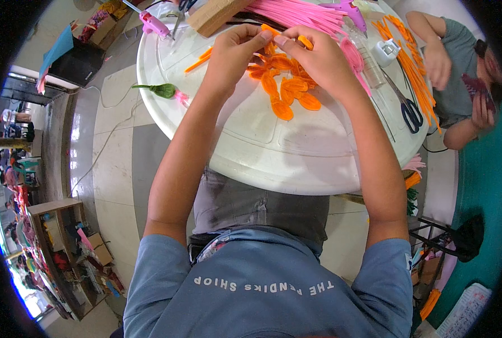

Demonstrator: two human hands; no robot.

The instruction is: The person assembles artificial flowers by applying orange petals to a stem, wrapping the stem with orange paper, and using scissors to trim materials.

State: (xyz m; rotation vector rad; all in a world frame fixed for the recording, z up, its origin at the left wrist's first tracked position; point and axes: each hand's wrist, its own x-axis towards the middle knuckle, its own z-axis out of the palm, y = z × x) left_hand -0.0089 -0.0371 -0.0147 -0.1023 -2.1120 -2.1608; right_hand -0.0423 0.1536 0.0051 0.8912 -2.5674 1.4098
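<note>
My left hand [239, 53] and my right hand [314, 53] meet over the far half of a round white plastic table [251, 148]. Between their fingertips they grip an orange pipe cleaner piece [270, 29]. A small orange loop [305, 42] shows by my right fingers. Under and just in front of the hands lies a loose pile of orange pipe cleaner petals [293, 86]. Straight orange pipe cleaners [199, 60] lie beside my left hand. Left of my left forearm is a green and pink pipe cleaner flower bud [164, 91].
Pink pipe cleaners [297, 12], a wooden block [217, 17] and two pink glue guns [154, 25] lie at the far side. Scissors [411, 114], a white plug adapter [387, 53] and orange pipe cleaners [415, 76] are at right. Another person [458, 72] sits beyond the right edge.
</note>
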